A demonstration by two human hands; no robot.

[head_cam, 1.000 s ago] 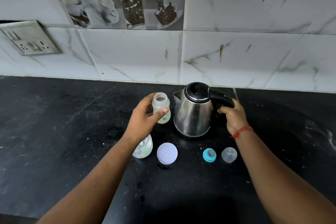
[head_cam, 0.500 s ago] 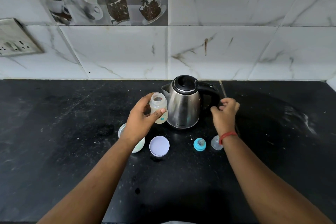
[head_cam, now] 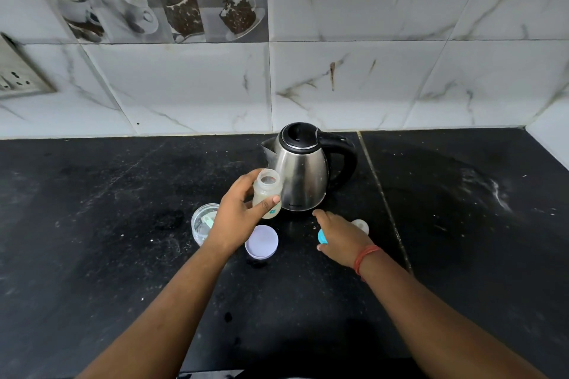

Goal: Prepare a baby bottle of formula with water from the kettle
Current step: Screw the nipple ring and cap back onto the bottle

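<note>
Left hand (head_cam: 237, 218) fingers wrap the small clear plastic baby bottle (head_cam: 267, 194), upright and uncapped. Right hand (head_cam: 341, 237) fingers curl over the teal screw collar (head_cam: 322, 237) on the black counter (head_cam: 123, 224), at about 4 o'clock from the bottle; can't tell if they're pinching it

One steel kettle (head_cam: 300, 169), one open baby bottle (head_cam: 267, 194), one clear jar (head_cam: 203, 223), one pale round lid (head_cam: 261, 241), one blue ring (head_cam: 322, 237), one clear cap (head_cam: 361, 225), two hands, left hand (head_cam: 238, 218), right hand (head_cam: 341, 237), one wall socket (head_cam: 18, 77)
</note>
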